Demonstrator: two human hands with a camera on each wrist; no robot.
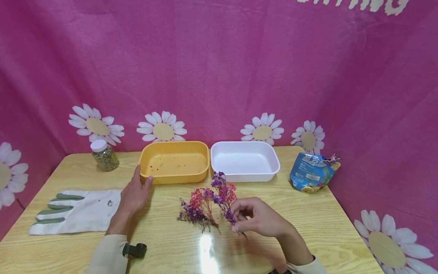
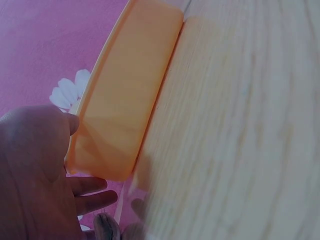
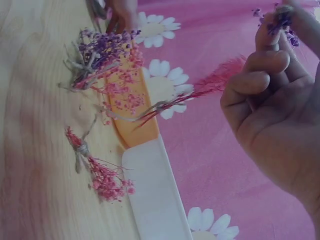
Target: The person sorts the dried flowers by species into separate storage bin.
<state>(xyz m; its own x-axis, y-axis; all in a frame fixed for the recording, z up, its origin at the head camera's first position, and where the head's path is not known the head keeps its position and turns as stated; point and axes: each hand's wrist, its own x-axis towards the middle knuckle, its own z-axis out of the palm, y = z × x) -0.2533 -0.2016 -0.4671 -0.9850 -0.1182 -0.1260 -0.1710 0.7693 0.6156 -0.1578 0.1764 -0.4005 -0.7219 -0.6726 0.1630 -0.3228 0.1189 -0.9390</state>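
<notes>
In the head view my left hand (image 1: pixel 134 193) rests at the near left corner of a yellow plastic tub (image 1: pixel 179 178). Its thumb (image 2: pixel 74 123) touches the rim, and the other fingers reach along the end wall, fairly straight. My right hand (image 1: pixel 261 217) pinches dried flowers (image 1: pixel 219 190), purple and pink, between thumb and fingertips over the table. Purple blossoms (image 2: pixel 120 75) are not in the left wrist view; in the right wrist view purple blossoms (image 3: pixel 282 21) show at the fingertips. Beside that hand, more purple and pink dried flowers (image 1: pixel 195 210) lie on the wood.
A white tub (image 1: pixel 246 177) stands right of the yellow one. At the left are a jar with a white lid (image 1: pixel 105 156) and a white-and-green work glove (image 1: pixel 82 211). A blue pouch (image 1: pixel 312 173) stands at the right. Pink daisy-printed cloth (image 1: pixel 219 76) hangs behind the table.
</notes>
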